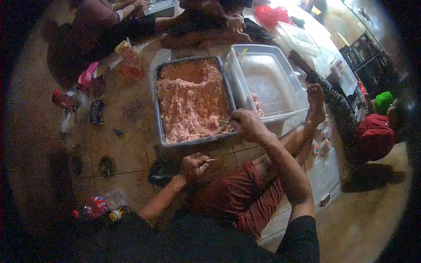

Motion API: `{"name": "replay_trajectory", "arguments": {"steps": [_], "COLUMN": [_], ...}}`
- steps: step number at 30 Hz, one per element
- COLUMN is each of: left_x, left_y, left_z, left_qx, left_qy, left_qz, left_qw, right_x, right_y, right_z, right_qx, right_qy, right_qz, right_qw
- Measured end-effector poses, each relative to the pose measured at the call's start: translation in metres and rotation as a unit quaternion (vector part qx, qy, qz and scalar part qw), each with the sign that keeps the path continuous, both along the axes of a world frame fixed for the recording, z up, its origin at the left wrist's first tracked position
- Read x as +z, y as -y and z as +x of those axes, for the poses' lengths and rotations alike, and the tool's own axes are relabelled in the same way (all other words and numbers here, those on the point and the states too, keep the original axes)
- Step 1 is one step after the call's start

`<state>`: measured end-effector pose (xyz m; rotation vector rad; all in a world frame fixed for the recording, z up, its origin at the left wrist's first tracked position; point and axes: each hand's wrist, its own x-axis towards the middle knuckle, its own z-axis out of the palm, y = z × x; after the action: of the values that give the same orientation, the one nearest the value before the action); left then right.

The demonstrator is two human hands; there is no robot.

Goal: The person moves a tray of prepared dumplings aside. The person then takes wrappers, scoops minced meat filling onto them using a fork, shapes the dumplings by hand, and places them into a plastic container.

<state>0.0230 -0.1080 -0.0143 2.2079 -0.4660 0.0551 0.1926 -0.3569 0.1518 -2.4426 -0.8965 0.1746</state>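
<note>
A dark rectangular tub [159, 111] full of a pinkish, crumbly minced mixture [188, 103] sits on the tiled floor in front of me. At its near right corner is my right hand [251, 126], fingers closed around something small and greyish that I cannot make out, reaching over the mixture. My left hand [195, 166] is closed below the tub's near edge, and a short, thin, pale stick [211, 160] pokes out of its fingers. Right of the tub stands a clear plastic bin [272, 83], with several small pinkish lumps [257, 105] along its left side.
Bottles [98, 206] lie on the floor at the lower left. Small packets [95, 111] and a pink item [87, 73] lie left of the tub. Other people sit at the top and right, one in a red shirt [375, 136]. A red plastic bag [272, 16] is at the back.
</note>
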Motion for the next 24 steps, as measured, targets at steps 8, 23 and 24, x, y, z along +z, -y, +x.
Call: {"name": "replay_trajectory", "arguments": {"steps": [8,23,24], "left_x": [0.074,0.134,0.134], "left_y": [0.02,0.04,0.033], "left_z": [0.024,0.056,0.057], "left_qx": [0.139,-0.007,0.009], "left_qy": [-0.155,-0.263,-0.273], "left_qz": [-0.417,-0.824,-0.857], "left_qw": [0.885,0.501,0.437], "right_x": [0.01,-0.016,-0.01], "right_y": [0.005,-0.022,-0.023], "right_z": [-0.058,-0.113,-0.118], "right_qx": [-0.192,-0.153,-0.132], "right_qy": [-0.09,0.077,0.059], "right_qz": [0.188,0.314,0.338], "right_qw": [0.959,0.934,0.93]}}
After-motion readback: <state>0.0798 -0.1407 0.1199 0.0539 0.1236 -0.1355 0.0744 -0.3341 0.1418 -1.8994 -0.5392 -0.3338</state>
